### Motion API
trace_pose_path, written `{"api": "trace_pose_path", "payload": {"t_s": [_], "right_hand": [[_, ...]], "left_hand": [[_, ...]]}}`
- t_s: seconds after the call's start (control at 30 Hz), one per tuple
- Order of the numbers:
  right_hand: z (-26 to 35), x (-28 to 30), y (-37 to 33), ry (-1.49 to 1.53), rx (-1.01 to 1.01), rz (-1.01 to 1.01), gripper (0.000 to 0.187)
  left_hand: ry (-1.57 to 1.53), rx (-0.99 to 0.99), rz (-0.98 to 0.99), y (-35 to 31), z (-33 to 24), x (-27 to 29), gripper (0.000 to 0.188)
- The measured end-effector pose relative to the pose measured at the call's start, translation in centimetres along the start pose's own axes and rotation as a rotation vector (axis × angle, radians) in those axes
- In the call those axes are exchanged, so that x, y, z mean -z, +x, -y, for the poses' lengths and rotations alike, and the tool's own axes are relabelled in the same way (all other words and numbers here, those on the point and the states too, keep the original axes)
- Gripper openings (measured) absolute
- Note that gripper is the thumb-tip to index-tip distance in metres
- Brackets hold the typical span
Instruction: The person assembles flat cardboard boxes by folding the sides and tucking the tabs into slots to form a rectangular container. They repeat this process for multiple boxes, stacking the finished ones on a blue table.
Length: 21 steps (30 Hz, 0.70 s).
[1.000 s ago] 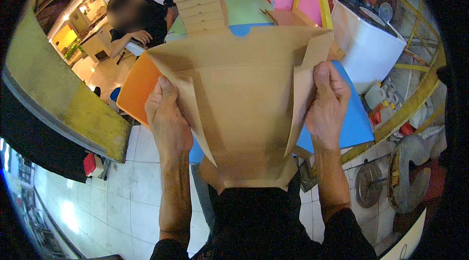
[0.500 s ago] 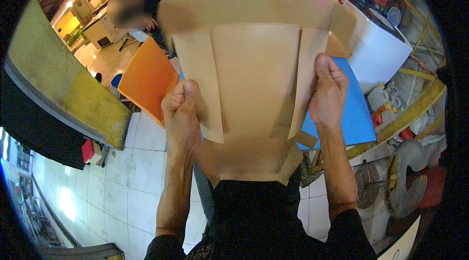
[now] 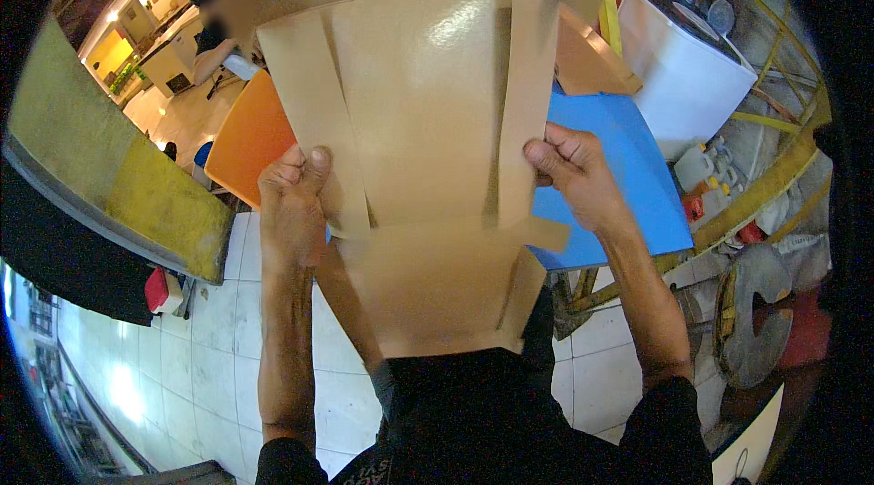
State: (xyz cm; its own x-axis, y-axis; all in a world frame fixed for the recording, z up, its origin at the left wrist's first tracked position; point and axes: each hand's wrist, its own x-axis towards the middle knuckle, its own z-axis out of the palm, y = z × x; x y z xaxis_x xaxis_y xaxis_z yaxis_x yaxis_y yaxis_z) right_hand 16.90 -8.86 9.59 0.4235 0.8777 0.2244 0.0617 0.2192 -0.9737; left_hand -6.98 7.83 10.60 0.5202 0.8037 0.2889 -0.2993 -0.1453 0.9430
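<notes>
A large brown cardboard box blank (image 3: 423, 112), creased and partly folded, is held up in front of me. Its two side flaps are turned inward, and its lower panel hangs toward my black shirt. My left hand (image 3: 296, 198) grips the left side flap, thumb on the inner face. On the opposite edge, my right hand (image 3: 574, 166) pinches the right side flap, thumb on top and fingers behind. The fingers' tips are hidden by the cardboard. Beneath and behind the blank is a blue tabletop (image 3: 619, 184).
An orange chair (image 3: 250, 139) stands at the left, with a person (image 3: 214, 20) seated beyond it. At the right are a white washing machine (image 3: 683, 66), several plastic bottles (image 3: 710, 171) and a yellow metal frame (image 3: 783, 180). More brown cardboard (image 3: 596, 57) lies on the table's far side.
The cardboard blank has come closer and shifted left, with both hands moving left along with it. Its lower panel has swung and now shows more of its face.
</notes>
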Motion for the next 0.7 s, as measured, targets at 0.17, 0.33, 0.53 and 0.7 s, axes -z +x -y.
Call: {"api": "trace_pose_path", "payload": {"t_s": [0.17, 0.33, 0.53, 0.7], "right_hand": [[0.3, 1.5, 0.8, -0.232, 0.099, -0.080, 0.020], [-0.3, 2.3, 0.9, -0.295, 0.131, 0.073, 0.019], [-2.6, 4.5, 0.4, -0.836, 0.083, 0.051, 0.016], [-6.6, 6.6, -1.5, -0.747, -0.131, 0.041, 0.015]], "left_hand": [[0.662, 0.146, 0.167, 0.7, -1.1, 1.1, 0.026], [0.110, 0.117, 0.205, 0.4, 2.6, 2.0, 0.027], [0.205, 0.166, 0.322, 1.2, 5.2, 3.6, 0.025], [0.284, 0.309, 0.406, 0.6, 8.2, 1.0, 0.035]]}}
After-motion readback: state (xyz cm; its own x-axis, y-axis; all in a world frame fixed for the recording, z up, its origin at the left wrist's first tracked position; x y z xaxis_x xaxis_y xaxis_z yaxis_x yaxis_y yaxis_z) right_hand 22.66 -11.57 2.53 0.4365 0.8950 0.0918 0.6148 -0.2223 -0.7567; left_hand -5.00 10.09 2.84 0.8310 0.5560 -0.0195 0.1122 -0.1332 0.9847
